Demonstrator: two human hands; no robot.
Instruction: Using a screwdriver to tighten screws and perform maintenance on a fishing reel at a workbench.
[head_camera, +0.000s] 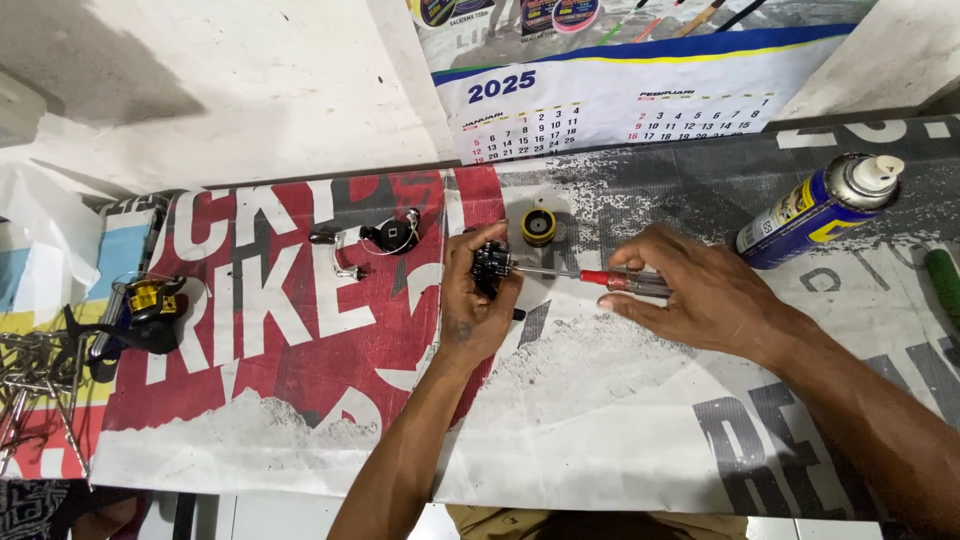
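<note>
The left hand (475, 300) is clenched around a small black reel body (490, 266), fingers wrapped over it and thumb pressing from the side, holding it just above the printed banner (600, 400) that covers the bench; the right hand (700, 295) grasps a screwdriver (600, 277) with a red collar and a clear handle, its thin metal shaft lying level and its tip meeting the right side of the reel body; both forearms come up from the lower edge of the view.

Just beyond the reel body, a yellow and black spool (538, 226) stands alone on the banner, near the hands but not touching them; to the left of it lies a crank handle with a black part and wire bail (375, 240), apart from the left hand; farther left, at the banner's edge, rests a second fishing reel (145, 305) with a yellow spool, and beside it a heap of metal rods and tools (35, 380). On the right, a blue and yellow spray can (815, 210) lies tilted with its white nozzle toward the upper right, well apart from the right hand; a green handle (942, 285) shows at the far right edge; a wall calendar (610, 95) hangs behind the bench.
</note>
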